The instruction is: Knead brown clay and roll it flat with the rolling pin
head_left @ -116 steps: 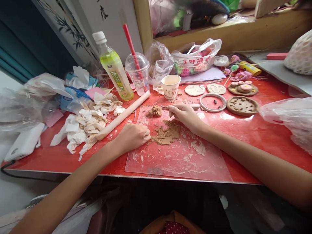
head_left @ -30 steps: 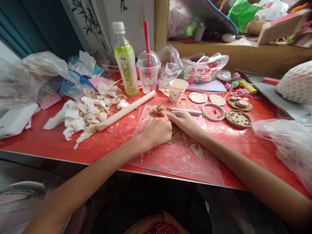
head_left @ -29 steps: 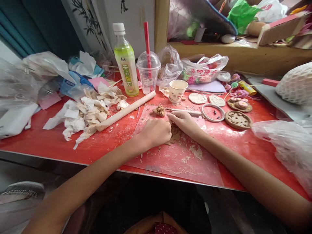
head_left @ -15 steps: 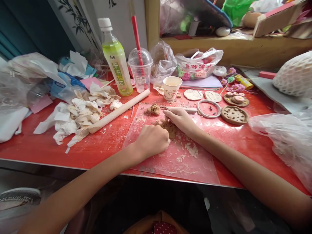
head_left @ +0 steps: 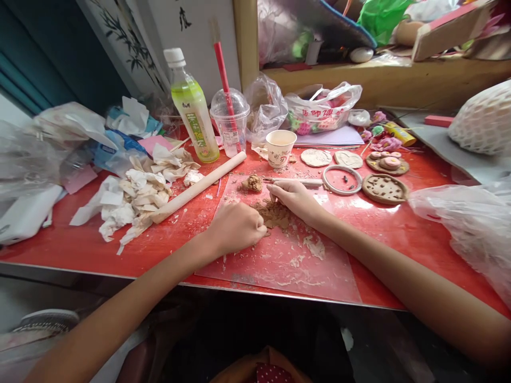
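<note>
My left hand (head_left: 238,227) is closed in a fist at the left edge of a flattened patch of crumbly brown clay (head_left: 275,215); nothing shows sticking out of it. My right hand (head_left: 293,198) has its fingers bent together, with the fingertips down at the clay's upper edge, partly hidden. Under the clay lies a clear plastic sheet (head_left: 319,282) littered with crumbs and pale scraps. Just behind the hands rest a brown clay lump (head_left: 252,183) and a thin brush-like tool (head_left: 305,182) with a pale handle.
A rolling pin (head_left: 203,186) lies beside crumpled tissues (head_left: 139,197). Behind stand a drink bottle (head_left: 195,117), a plastic cup (head_left: 229,125) and a paper cup (head_left: 280,149). To the right are a ring (head_left: 325,181), round clay pieces (head_left: 384,189) and a plastic bag (head_left: 459,218).
My left fist has moved left off the clay, uncovering more of it. My right hand stays nearly where it was. The view has shifted slightly.
</note>
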A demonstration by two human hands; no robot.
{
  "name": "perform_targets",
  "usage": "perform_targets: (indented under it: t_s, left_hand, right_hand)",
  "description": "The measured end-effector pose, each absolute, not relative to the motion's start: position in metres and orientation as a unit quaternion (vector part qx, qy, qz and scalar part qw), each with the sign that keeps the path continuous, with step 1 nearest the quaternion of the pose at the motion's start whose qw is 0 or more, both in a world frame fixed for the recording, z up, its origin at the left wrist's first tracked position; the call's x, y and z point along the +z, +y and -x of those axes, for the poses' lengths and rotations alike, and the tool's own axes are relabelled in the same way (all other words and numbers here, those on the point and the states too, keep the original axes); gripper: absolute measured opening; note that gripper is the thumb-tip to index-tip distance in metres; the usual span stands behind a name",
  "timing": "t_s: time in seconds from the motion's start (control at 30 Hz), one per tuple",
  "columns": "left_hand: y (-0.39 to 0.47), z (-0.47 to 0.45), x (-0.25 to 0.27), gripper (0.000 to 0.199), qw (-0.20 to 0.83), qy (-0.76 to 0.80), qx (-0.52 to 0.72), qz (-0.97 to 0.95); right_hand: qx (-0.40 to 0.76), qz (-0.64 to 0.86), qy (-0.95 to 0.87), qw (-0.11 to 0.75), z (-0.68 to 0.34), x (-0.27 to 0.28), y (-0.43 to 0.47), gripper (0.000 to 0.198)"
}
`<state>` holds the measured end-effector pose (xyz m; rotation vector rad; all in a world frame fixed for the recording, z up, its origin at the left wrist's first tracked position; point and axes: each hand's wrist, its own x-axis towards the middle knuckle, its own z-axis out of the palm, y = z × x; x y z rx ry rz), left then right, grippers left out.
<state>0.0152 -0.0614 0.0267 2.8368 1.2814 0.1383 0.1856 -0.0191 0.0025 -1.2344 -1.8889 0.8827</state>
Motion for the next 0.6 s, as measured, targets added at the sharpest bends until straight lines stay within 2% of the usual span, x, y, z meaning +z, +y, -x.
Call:
perform_targets:
  t_s: [0.27,0.5,0.6]
  left_hand:
    - [-0.064,-0.025,0.025,0.03,0.004,0.401,-0.008,-0.916]
    - [-0.054,-0.037,0.019,0.031,-0.043,0.407,0.029,-0.912]
    - [-0.051,-0.033,0.022,0.031,-0.024,0.408,0.023,-0.913]
  right_hand:
    - [0.332,0.483,-0.733,0.345,-0.183,0.003,-0.019,0.037]
    - [0.339,0.48,-0.739,0.33,-0.181,0.003,-0.02,0.035]
    - [0.33,0.478,-0.744,0.331,-0.182,0.004,-0.02,0.035]
